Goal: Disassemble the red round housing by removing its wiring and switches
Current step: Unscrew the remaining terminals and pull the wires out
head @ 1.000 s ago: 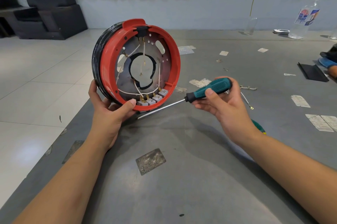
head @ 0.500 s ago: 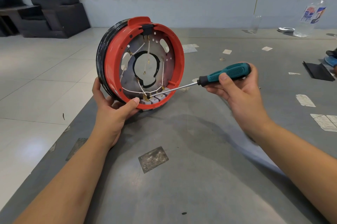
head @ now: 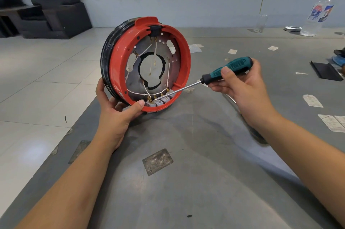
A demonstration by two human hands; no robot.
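Red round housing (head: 119,64) stands on edge on grey table (head: 186,182) | left hand (head: 115,113) grips its lower-left rim | right hand (head: 240,87) clasps teal ribbed screwdriver (head: 226,71), steel tip at grey switches (head: 159,101) (white wiring (head: 144,87) above)

**Both hands engaged, forearms reaching in from the bottom edge**

I've got my left hand (head: 119,115) cupped under the lower rim of the red housing (head: 119,64), thumb lying across the front edge, fingers wrapped behind and mostly hidden, wrist bent back a little. Left forearm runs in from the lower left, bare. My right hand (head: 242,88) grips the screwdriver (head: 227,69) by its handle, thumb on top, fingers curled underneath, palm turned left. Right forearm comes in from the lower right, bare, wrist roughly straight. The two hands are well apart.
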